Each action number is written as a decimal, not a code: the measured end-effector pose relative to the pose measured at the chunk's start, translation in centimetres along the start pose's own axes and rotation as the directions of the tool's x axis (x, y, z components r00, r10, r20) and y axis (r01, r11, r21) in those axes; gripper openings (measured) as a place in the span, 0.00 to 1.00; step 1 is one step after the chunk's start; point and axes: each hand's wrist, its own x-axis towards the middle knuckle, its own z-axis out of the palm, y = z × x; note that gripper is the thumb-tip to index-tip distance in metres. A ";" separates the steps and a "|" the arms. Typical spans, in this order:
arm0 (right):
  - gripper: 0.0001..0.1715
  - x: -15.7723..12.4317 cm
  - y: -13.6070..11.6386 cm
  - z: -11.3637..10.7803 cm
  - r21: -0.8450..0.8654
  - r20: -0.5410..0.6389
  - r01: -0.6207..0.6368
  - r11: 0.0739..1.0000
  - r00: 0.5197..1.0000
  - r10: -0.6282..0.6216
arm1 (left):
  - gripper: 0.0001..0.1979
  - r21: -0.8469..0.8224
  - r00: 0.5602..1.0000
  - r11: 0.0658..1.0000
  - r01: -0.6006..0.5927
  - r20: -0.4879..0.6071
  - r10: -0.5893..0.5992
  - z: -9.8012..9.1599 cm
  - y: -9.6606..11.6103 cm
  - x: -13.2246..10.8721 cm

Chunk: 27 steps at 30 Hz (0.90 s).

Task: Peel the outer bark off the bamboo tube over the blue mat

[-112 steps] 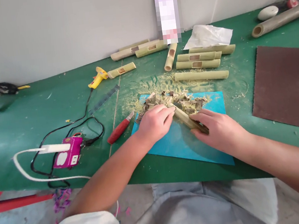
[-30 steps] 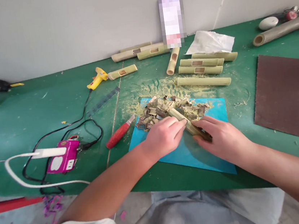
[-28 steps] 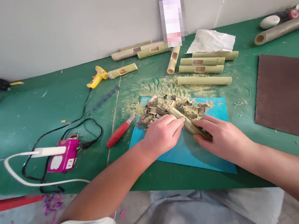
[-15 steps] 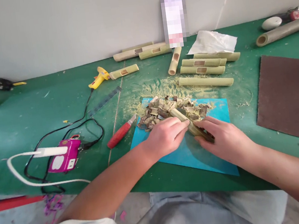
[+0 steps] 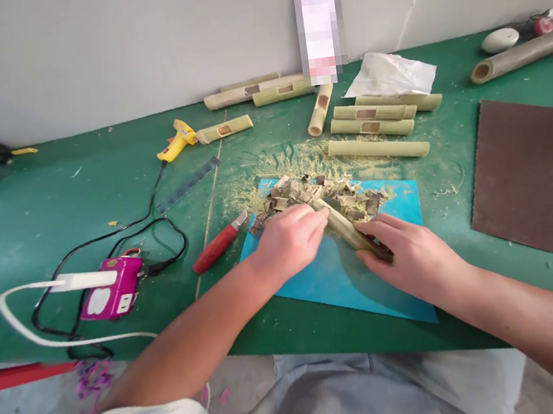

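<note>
A bamboo tube [image 5: 343, 225] lies slantwise over a blue sheet [image 5: 317, 289], its near end in my right hand [image 5: 410, 248], whose thumb and fingers are closed around it. My left hand [image 5: 293, 238] rests at the tube's far end with fingers closed and pressed together against its surface. Whatever may be pinched under those fingertips is hidden. Just beyond both hands is a pile of bamboo scraps [image 5: 300, 194] with pale dust. Left of my left hand sits a red-handled knife [image 5: 219, 246], blade pointing away.
Several cut bamboo tubes [image 5: 377, 148] lie behind the pile, some with square holes. A yellow glue gun [image 5: 178, 140] and a pink power adapter [image 5: 115, 288] with cables are left. A brown sheet [image 5: 533, 182] lies right. A blurred-out phone-like screen [image 5: 320, 30] leans on the wall.
My left hand has slid along the bamboo tube away from my right hand, toward the far end. The right hand keeps its hold. The whole view has shifted slightly.
</note>
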 end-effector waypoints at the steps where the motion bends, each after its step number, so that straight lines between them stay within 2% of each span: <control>1: 0.11 0.0 0.0 0.0 -0.003 -0.008 0.008 1.000 1.000 -0.008 | 0.13 -0.017 0.999 0.999 -0.028 0.026 0.028 0.0 0.0 0.0; 3: 0.12 0.0 0.0 0.0 -0.005 -0.013 0.019 1.000 1.000 -0.019 | 0.13 -0.074 0.992 0.993 -0.089 0.080 0.095 0.0 0.1 0.0; 8: 0.10 0.0 0.0 -0.1 -0.005 0.006 -0.010 1.000 1.000 0.010 | 0.12 0.006 1.000 1.000 -0.005 -0.004 0.005 0.1 0.3 0.1; 12: 0.10 0.1 -0.1 -0.1 -0.008 -0.001 -0.003 1.000 1.000 0.003 | 0.13 -0.081 0.992 0.993 -0.090 0.078 0.096 0.2 0.7 -0.2; 16: 0.10 0.1 -0.1 0.0 0.006 0.009 -0.013 1.000 1.000 0.013 | 0.12 -0.012 1.000 1.000 -0.012 0.000 0.012 0.2 0.4 -0.3; 19: 0.11 0.1 -0.1 -0.1 0.018 0.003 -0.001 1.000 1.000 0.001 | 0.12 -0.065 0.994 0.994 -0.090 0.063 0.094 0.2 0.4 -0.3; 24: 0.13 -0.1 -0.2 -0.3 0.000 0.033 -0.024 1.000 0.999 0.024 | 0.12 -0.012 1.000 1.000 0.001 0.020 -0.001 0.0 0.2 -0.1; 27: 0.14 -0.3 -0.4 -0.5 -0.066 0.033 -0.010 0.998 0.999 0.013 | 0.12 -0.032 0.997 0.999 -0.042 0.064 0.044 0.1 0.6 -0.1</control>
